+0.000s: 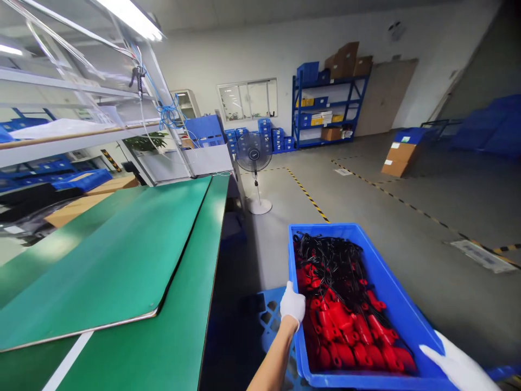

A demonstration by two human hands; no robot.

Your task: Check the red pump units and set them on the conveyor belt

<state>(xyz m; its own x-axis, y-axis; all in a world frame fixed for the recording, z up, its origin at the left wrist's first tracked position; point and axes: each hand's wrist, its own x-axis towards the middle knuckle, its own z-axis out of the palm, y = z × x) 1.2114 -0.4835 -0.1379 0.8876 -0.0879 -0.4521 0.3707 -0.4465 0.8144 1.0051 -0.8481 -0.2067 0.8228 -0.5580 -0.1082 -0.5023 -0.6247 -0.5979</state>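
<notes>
A blue plastic bin [393, 288] stands at lower right, filled with red cylindrical parts [342, 320] and a tangle of black cables [334, 266]. My left hand [292, 304], in a white glove, is closed on the bin's left rim. On the opposite side, my right hand [453, 358], also gloved, grips the right rim with its thumb inside; its other fingers are hidden behind the wall. Part of a blue pallet [271, 320] shows below and left of the bin. Whether the bin rests on it, I cannot tell.
To the left runs a green-topped workbench [211, 239] with a loose green board [122, 244] on it. A standing fan [254, 155] is beyond its end. Farther off are a blue shelf rack [328, 103], stacked cartons [401, 155] and striped floor tape [307, 195].
</notes>
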